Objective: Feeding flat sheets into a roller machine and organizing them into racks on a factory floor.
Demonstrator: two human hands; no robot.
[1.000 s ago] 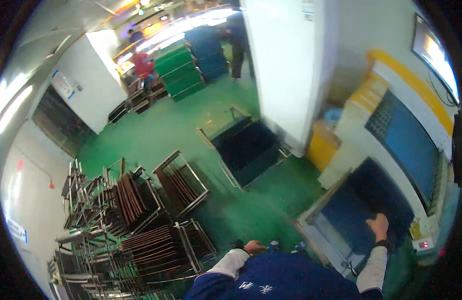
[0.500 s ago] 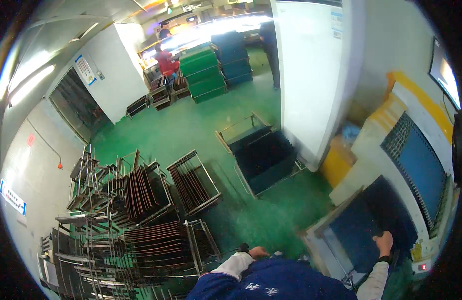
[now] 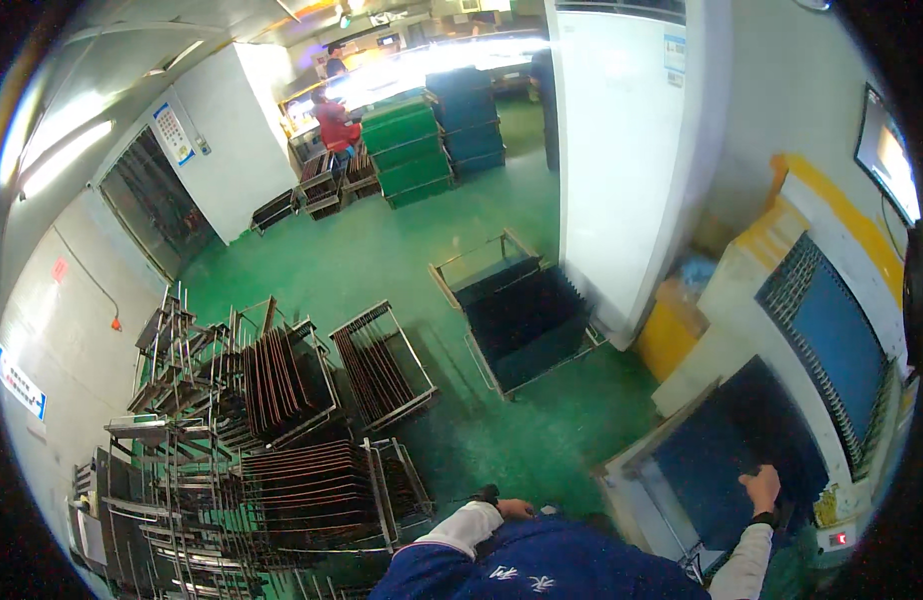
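At lower right my right hand (image 3: 761, 490) is closed, its curled fingers at a dark blue panel (image 3: 704, 470); the gripped edge is hard to make out. The panel lies in or against a pale-framed holder (image 3: 622, 490), beside a darker sheet (image 3: 782, 410). Close to my body, at the lower middle, rests my left hand (image 3: 517, 508); its fingers are mostly hidden, and I see nothing held in it. A dark band is on each wrist.
A machine with a slotted blue bed (image 3: 837, 335) stands right. Ahead is a rack of dark panels (image 3: 527, 325). Metal racks with thin boards (image 3: 307, 490) crowd the left. A white cabinet (image 3: 622, 170), stacked green crates (image 3: 407, 150) and a person in red (image 3: 334, 125) are farther off.
The view has shifted slightly. My right hand stays at the dark blue panel, and my left hand stays close to my body.
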